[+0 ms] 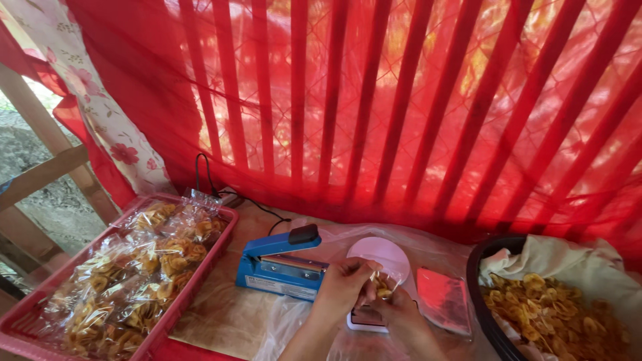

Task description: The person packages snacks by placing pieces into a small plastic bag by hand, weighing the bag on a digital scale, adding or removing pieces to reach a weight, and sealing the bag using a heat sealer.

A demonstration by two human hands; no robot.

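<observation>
Left hand (342, 281) and right hand (396, 309) together near the bottom middle, fingers of both pinched on one small clear bag of yellow chips (382, 286), just above a small white scale (374, 294) with a round pale platform. Left hand at the bag's upper left edge, right hand below and right of it; bag mostly hidden between the fingers, its mouth hard to make out.

Just left of the hands, a blue heat sealer (281, 264) with a black knob on its raised arm, black cord (221, 194) trailing far and left toward the curtain. Farther left, a red plastic tray (200, 264) heaped with filled clear chip packets (134, 281). Right of the scale, a flat stack of empty clear bags (443, 299), pink from the light. At far right, a dark round basin (476, 287) lined with pale cloth (575, 264), full of loose yellow chips (555, 314). Clear plastic sheet (281, 327) over the tabletop. Behind everything, a red curtain (414, 100) across slats; floral cloth (100, 113) at upper left.
</observation>
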